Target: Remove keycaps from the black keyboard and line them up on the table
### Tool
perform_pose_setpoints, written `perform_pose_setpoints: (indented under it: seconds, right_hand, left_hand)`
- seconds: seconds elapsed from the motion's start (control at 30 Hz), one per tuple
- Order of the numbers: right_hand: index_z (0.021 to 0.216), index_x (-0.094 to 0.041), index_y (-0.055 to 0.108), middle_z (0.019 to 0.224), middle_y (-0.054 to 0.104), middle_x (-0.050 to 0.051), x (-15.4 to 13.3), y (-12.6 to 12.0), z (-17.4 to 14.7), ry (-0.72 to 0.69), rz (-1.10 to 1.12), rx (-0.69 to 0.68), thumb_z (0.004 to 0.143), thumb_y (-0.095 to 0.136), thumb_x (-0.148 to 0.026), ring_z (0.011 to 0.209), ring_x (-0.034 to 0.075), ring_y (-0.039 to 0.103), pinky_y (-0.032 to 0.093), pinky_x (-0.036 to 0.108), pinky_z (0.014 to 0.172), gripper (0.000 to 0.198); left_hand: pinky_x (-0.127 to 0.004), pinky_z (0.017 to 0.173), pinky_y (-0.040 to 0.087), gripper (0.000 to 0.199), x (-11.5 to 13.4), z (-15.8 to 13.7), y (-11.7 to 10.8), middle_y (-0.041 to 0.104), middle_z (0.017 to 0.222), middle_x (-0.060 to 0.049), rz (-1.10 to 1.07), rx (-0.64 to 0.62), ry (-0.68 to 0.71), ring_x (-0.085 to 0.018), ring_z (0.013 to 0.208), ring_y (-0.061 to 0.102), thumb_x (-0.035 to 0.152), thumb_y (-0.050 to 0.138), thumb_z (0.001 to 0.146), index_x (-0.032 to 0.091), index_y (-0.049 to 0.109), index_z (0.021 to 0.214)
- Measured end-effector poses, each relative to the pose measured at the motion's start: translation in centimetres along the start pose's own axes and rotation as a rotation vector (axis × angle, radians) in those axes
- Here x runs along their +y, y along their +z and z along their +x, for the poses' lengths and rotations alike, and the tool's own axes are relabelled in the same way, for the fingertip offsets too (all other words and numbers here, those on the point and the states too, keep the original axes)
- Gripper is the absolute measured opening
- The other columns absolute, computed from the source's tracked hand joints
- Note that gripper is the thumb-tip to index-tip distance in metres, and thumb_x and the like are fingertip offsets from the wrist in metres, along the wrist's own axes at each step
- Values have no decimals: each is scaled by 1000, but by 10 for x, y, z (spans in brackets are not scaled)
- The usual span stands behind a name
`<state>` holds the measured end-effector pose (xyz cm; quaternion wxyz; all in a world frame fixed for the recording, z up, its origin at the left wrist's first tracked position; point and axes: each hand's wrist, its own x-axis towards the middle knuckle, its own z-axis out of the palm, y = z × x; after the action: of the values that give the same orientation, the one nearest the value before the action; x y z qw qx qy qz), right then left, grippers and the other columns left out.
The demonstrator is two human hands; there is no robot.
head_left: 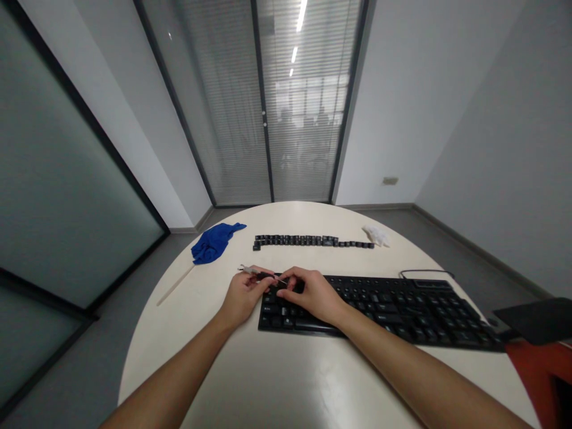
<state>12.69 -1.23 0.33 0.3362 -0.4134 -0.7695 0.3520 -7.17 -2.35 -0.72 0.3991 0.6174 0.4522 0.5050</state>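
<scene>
A black keyboard (384,310) lies at an angle on the round table, and both of my hands are at its upper left corner. My left hand (245,298) is closed on a slim keycap puller (251,271), whose forked, silvery end sticks out to the left. My right hand (313,292) curls over the keyboard's left part, thumb and fingers pinched together close to the puller's other end. Whatever lies between those fingertips is too small to make out. Behind the keyboard, several black keycaps (297,241) are lined up in rows.
On the table's (304,381) left lies a blue cloth (214,243) beside a thin wooden stick (176,285). A crumpled white tissue (378,235) rests at the far right. The keyboard's cable (426,271) loops behind it. A red and black chair (538,357) stands at the right edge.
</scene>
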Motion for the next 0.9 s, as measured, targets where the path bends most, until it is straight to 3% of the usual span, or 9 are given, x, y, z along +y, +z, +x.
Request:
perform_pose_setpoints:
  seconds: [0.27,0.43,0.6,0.9]
  right_hand:
    - [107,-19,70,80,71,2,-3,-3,2,37,110,-24,93,52,-38,76,15,63,44,26,70,29]
    - [100,-18,73,81,72,3,2,-2,4,24,133,-18,89,59,-37,76,16,63,46,27,72,26]
    - [104,-17,72,84,73,3,9,2,6,37,176,7,87,62,-33,76,17,65,48,27,72,25]
    - [107,-19,71,91,75,5,16,4,8,36,177,30,87,62,-32,83,18,68,52,31,79,26]
  left_hand:
    - [-28,77,56,9,0,2,-9,74,88,-7,61,-94,172,-19,85,69,22,69,84,17,75,87]
    - [-28,79,55,8,7,1,-16,74,93,-8,202,-231,450,-17,86,69,17,70,83,19,75,90]
    - [-27,78,56,21,10,1,-23,72,102,-9,456,-382,676,-17,91,68,13,59,90,21,73,103]
    - [-26,76,57,21,15,0,-22,73,100,-6,709,-327,867,-16,90,69,13,55,92,22,71,103]
